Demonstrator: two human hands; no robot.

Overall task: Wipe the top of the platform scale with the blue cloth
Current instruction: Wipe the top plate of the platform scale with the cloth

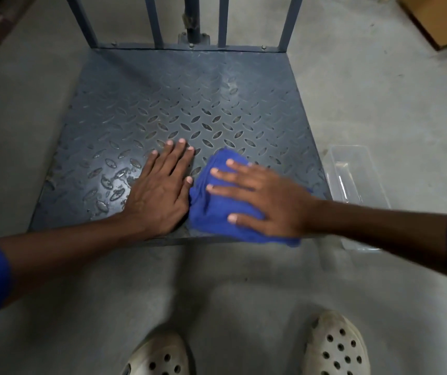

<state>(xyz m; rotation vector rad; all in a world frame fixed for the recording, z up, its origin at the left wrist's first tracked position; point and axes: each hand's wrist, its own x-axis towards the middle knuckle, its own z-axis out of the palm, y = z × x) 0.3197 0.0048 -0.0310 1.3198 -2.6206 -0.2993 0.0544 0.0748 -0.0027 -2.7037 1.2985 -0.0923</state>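
Grey-blue steel platform scale (179, 104) with diamond-tread top sits on a bare concrete floor (379, 109); wet sheen at its near-left part, upright rails at its far edge cut off by the frame. At its near edge the right hand (265, 201) presses the crumpled blue cloth (211, 209) flat, fingers spread open; the left hand (160, 190) lies flat just left of the cloth, fingers extended, holding nothing. A clear plastic tub (357, 174) lies right of the scale, partly hidden by the forearm.

The right hand (268, 201) lies flat, fingers spread, on a bunched blue cloth (217, 207) at the near edge of the grey diamond-plate platform scale (184, 104). The left hand (160, 185) rests palm-down beside it, touching the cloth.
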